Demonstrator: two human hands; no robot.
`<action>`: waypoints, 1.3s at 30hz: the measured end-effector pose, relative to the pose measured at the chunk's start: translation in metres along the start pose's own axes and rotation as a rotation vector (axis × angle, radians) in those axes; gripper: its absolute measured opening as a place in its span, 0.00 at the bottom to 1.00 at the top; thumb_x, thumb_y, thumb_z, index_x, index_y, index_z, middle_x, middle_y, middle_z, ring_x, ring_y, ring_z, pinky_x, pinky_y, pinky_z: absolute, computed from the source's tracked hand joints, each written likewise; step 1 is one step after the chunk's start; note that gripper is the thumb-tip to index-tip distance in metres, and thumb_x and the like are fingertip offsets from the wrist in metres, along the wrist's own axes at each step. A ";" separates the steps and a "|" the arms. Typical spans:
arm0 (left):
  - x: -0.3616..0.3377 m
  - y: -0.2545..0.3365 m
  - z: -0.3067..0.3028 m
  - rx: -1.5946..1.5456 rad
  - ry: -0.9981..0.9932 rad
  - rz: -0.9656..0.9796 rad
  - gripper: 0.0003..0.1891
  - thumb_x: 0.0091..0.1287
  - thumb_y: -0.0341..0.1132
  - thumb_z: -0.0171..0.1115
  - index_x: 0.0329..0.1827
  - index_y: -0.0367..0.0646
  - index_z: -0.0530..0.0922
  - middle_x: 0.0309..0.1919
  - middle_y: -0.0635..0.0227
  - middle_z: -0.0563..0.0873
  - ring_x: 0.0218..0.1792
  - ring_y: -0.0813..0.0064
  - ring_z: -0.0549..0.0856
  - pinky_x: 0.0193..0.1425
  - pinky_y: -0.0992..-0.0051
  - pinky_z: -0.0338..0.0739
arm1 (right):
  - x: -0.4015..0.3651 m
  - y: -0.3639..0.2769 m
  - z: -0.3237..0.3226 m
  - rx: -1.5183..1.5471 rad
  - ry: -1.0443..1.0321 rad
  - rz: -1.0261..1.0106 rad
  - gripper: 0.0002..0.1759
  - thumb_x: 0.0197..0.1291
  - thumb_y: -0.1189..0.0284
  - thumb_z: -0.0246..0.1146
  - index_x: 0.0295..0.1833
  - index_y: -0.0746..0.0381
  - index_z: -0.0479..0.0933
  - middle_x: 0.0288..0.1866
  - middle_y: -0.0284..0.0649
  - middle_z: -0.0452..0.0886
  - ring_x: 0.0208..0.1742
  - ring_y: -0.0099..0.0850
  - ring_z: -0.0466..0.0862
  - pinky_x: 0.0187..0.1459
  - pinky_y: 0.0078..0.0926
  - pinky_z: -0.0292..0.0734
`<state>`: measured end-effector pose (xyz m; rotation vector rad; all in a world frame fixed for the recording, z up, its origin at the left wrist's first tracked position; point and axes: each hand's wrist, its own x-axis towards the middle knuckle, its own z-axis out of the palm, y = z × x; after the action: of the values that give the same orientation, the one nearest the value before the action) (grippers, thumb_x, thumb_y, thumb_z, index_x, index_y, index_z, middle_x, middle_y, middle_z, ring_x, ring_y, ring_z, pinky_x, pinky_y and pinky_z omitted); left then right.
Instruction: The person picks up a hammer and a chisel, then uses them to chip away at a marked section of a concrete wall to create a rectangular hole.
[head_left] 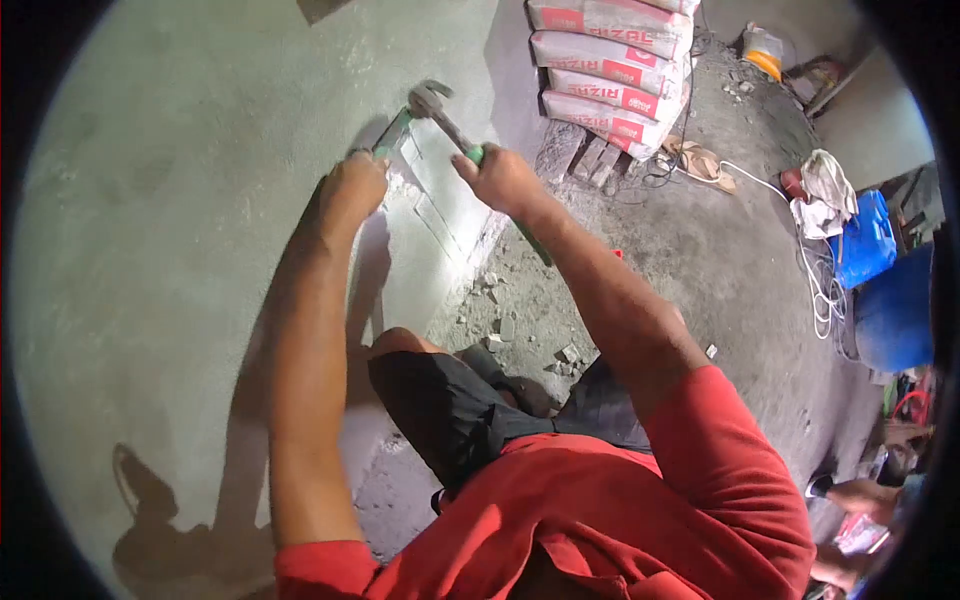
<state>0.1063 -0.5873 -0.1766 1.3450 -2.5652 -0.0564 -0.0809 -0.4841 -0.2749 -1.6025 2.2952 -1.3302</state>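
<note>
Against grey wall [200, 150] — chisel [397, 130] in left hand [352, 185], hammer [445, 118] in right hand [500, 178].

Both arms are reaching out forward, bare below the short sleeves: left arm [300, 380] pretty much straight, right arm [610, 300] angling in from the shoulder with a slight bend. Left hand [352, 190] is curled into a tight fist, and right hand [500, 180] is clenched too, near it and about level. Bare left knee [400, 345] is bent up between the arms, so it's a crouch.
</note>
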 end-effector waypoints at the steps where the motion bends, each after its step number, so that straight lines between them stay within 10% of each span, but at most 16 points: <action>1: 0.001 -0.005 0.017 0.017 0.053 0.009 0.19 0.75 0.47 0.54 0.45 0.37 0.81 0.42 0.46 0.88 0.46 0.43 0.87 0.48 0.52 0.82 | -0.007 -0.004 -0.018 0.084 -0.158 0.139 0.33 0.69 0.46 0.59 0.44 0.73 0.79 0.25 0.56 0.81 0.26 0.44 0.86 0.34 0.43 0.80; 5: -0.083 0.020 0.129 -0.054 0.214 -0.054 0.16 0.77 0.43 0.52 0.49 0.39 0.79 0.31 0.52 0.88 0.34 0.50 0.89 0.38 0.53 0.83 | -0.056 0.020 -0.031 0.266 -0.221 0.306 0.31 0.70 0.47 0.59 0.38 0.70 0.77 0.24 0.46 0.79 0.21 0.32 0.81 0.26 0.34 0.77; 6: -0.106 -0.002 0.207 0.077 0.867 0.248 0.15 0.76 0.42 0.54 0.51 0.40 0.79 0.31 0.52 0.88 0.33 0.50 0.89 0.36 0.53 0.83 | -0.076 0.020 -0.036 0.375 -0.239 0.400 0.31 0.71 0.47 0.59 0.36 0.69 0.76 0.23 0.41 0.78 0.20 0.28 0.79 0.24 0.31 0.75; 8: -0.164 0.028 0.189 -0.161 -0.027 0.059 0.14 0.75 0.42 0.55 0.52 0.41 0.80 0.31 0.50 0.88 0.33 0.47 0.88 0.37 0.52 0.82 | -0.095 0.026 -0.047 0.411 -0.195 0.428 0.30 0.71 0.47 0.59 0.35 0.67 0.75 0.22 0.37 0.76 0.19 0.26 0.76 0.23 0.29 0.73; 10: -0.155 0.034 0.189 -0.290 0.269 0.087 0.15 0.75 0.43 0.57 0.50 0.41 0.80 0.32 0.48 0.87 0.34 0.47 0.88 0.37 0.51 0.80 | -0.118 0.035 -0.056 0.425 -0.202 0.490 0.29 0.71 0.47 0.59 0.35 0.65 0.74 0.22 0.34 0.74 0.18 0.24 0.74 0.22 0.28 0.71; 15: -0.069 0.045 0.022 -0.280 -0.120 -0.069 0.20 0.76 0.46 0.53 0.54 0.37 0.80 0.44 0.42 0.86 0.48 0.41 0.85 0.52 0.52 0.78 | -0.100 0.019 -0.087 0.552 -0.121 0.447 0.30 0.73 0.47 0.56 0.40 0.68 0.73 0.21 0.34 0.73 0.19 0.22 0.72 0.22 0.27 0.69; 20: -0.044 0.025 -0.027 0.038 -0.048 -0.057 0.20 0.77 0.45 0.51 0.53 0.37 0.81 0.46 0.42 0.86 0.50 0.40 0.84 0.55 0.52 0.79 | -0.091 -0.012 -0.121 0.609 -0.102 0.360 0.29 0.74 0.49 0.53 0.42 0.68 0.74 0.20 0.33 0.72 0.18 0.22 0.72 0.21 0.25 0.68; 34: -0.062 -0.002 0.054 0.104 0.293 -0.009 0.14 0.77 0.43 0.53 0.49 0.40 0.76 0.36 0.54 0.86 0.41 0.52 0.88 0.41 0.56 0.83 | -0.085 -0.031 -0.073 0.715 0.286 -0.014 0.13 0.69 0.64 0.64 0.43 0.65 0.75 0.24 0.35 0.78 0.24 0.21 0.78 0.27 0.23 0.73; 39: -0.056 -0.008 0.055 0.126 0.310 0.076 0.15 0.76 0.43 0.55 0.48 0.38 0.77 0.33 0.52 0.87 0.39 0.51 0.89 0.41 0.56 0.83 | -0.071 -0.011 0.028 0.470 0.148 0.134 0.22 0.67 0.57 0.64 0.46 0.69 0.76 0.30 0.47 0.82 0.32 0.37 0.84 0.37 0.38 0.79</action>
<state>0.1310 -0.5505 -0.2425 1.1885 -2.3847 0.3082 -0.0263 -0.4469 -0.3145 -1.2161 1.9121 -1.8281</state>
